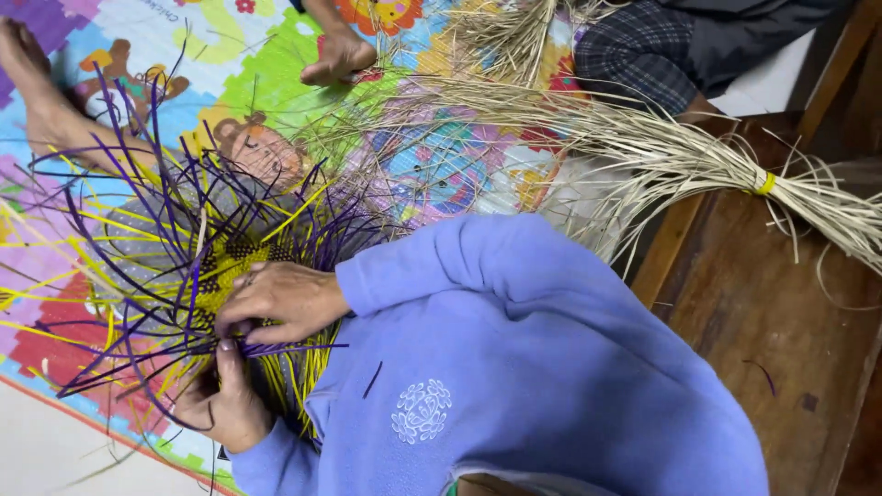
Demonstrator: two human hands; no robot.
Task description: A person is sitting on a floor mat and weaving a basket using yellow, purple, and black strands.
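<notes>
Here, both hands work on a partly woven piece of purple and yellow flat strips, which lies on a colourful patterned play mat on the floor. The right hand rests on the woven centre, fingers curled over strips. The left hand pinches strips from below. A tied bundle of pale straw-coloured strips lies well apart, beside another person's foot.

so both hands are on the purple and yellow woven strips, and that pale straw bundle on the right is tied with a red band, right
Not quite: the band around the pale straw bundle is yellow, not red, as the head view shows. The rest stands: the left hand and right hand are both on the purple and yellow woven strips.
</notes>
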